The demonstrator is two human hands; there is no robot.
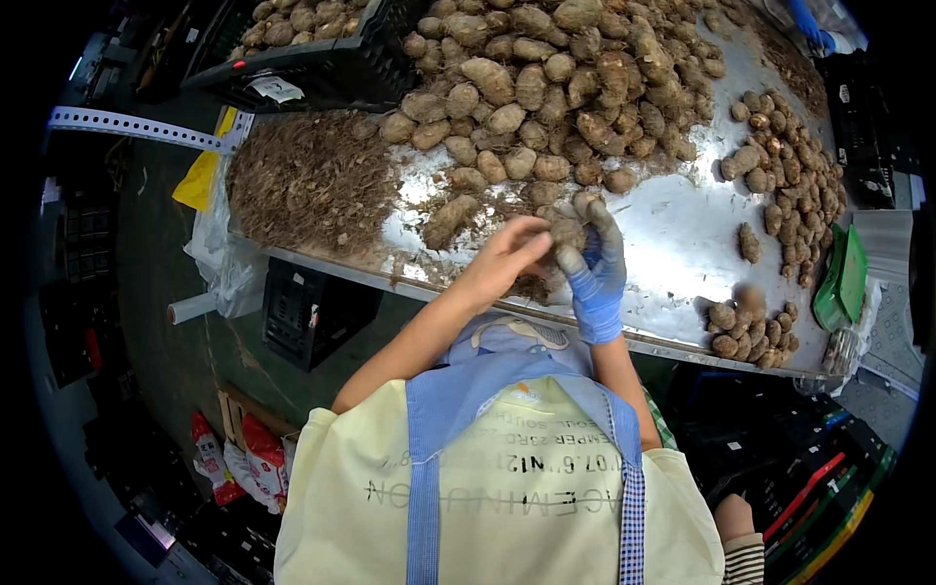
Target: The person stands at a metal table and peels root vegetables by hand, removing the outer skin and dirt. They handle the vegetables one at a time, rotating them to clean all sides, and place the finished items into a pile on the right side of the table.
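Note:
A hairy brown taro corm (pixel 567 232) is held over the front edge of the metal table, in my right hand (pixel 601 274), which wears a blue glove with a greyed palm and fingers. My bare left hand (pixel 504 256) is at the corm's left side, thumb and fingers curved towards it. Blur hides whether those fingers grip it. Another long taro corm (pixel 450 221) lies left of my hands. Beyond them rises a big heap of fibrous taro corms (pixel 541 95). Smoother corms (pixel 797 186) form a pile at the right, with a small group (pixel 746 336) near the front edge.
Loose root fibre and soil (pixel 307 183) cover the table's left end. A black crate (pixel 322 73) of corms stands behind that. At the right end is a green plastic scoop or tray (pixel 841 278). Another person's blue-gloved hand (pixel 812 29) shows at far right. Below sits a black crate (pixel 311 311).

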